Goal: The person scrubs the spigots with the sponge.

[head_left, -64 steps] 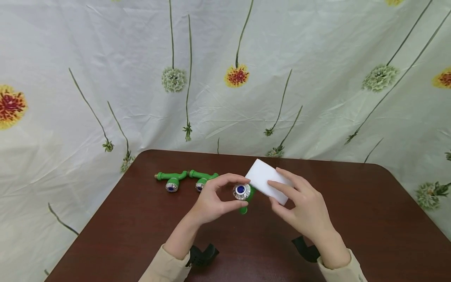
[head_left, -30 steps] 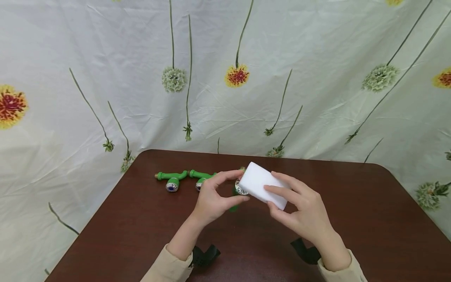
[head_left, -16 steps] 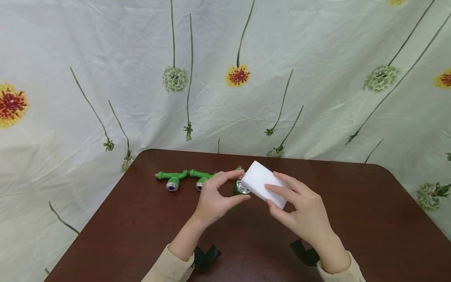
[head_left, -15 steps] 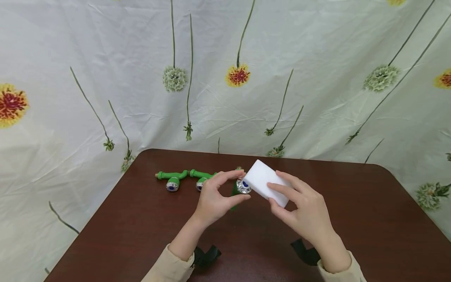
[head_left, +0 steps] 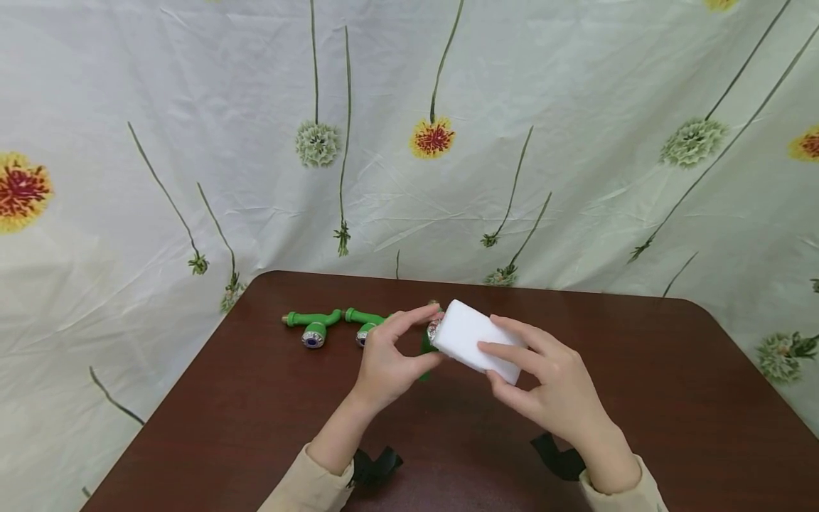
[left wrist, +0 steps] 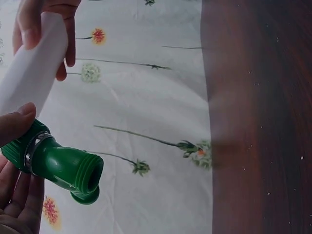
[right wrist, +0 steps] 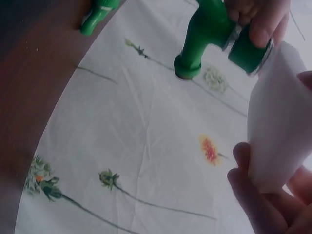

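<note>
My left hand [head_left: 392, 363] grips a green plastic faucet [left wrist: 63, 163] by its knob, thumb on one side and fingers on the other. In the head view the faucet is mostly hidden behind that hand and a white sponge [head_left: 476, 338]. My right hand [head_left: 544, 370] pinches the sponge between thumb and fingers. The sponge's near corner lies against the silvery, jewelled face of the knob, as the right wrist view shows the sponge [right wrist: 280, 117] meeting the knob's end [right wrist: 251, 53]. Both things are held up off the table.
Two more green faucets, one at the left [head_left: 313, 327] and one beside it [head_left: 365, 323], lie on the dark red-brown table [head_left: 256, 427]. A white cloth [head_left: 576, 142] with printed flowers hangs behind the table's far edge. Each wrist carries a black mount [head_left: 377, 466].
The sponge has moved back and forth over the knob's face and now covers most of it. Earlier the knob's blue centre faced the camera; the left hand has turned the faucet slightly.
</note>
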A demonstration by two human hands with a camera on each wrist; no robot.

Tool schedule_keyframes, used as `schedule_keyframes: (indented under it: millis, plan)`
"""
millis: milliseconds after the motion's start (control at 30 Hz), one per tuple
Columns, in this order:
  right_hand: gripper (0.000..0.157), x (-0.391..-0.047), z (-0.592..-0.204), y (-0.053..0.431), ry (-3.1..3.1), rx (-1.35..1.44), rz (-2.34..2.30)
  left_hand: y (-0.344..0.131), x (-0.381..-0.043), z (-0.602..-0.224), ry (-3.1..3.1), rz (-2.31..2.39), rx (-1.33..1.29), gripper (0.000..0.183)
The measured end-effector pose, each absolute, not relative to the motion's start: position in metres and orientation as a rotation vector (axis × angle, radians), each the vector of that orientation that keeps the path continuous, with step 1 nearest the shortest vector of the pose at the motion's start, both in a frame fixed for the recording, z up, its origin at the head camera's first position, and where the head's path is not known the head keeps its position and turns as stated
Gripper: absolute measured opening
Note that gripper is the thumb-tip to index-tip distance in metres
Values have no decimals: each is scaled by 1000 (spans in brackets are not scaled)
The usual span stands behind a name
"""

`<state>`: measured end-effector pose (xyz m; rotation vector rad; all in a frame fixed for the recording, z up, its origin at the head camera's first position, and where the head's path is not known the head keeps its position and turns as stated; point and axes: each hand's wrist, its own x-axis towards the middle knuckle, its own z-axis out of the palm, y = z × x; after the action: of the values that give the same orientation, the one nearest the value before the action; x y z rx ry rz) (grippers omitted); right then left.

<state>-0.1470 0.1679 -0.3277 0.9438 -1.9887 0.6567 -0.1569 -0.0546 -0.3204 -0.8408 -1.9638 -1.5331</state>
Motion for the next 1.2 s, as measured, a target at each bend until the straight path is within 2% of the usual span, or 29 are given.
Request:
schedule_keyframes:
  millis: [200,433,700,900,1200]
  plan:
    - [30,-150,-327,176,-1994,774,643,-55,-159,-322,-1923,-1545,-845,56]
    - [28,-150,-327,172,-1961,972,670,-57,-160,-321,-1925,-1562,-857,54]
    - [30,-152,-326,178,-1969,796,616,-58,-161,-322,-1954,-1622,-811,52]
    - [30,-151,-326,176,-1980,896,644,-60,-161,-322,-1989,-1697,-819,54]
    - [27,-149,-324,175,-1968,965,678,-63,-163,-321,-1996,-1762,-823,43]
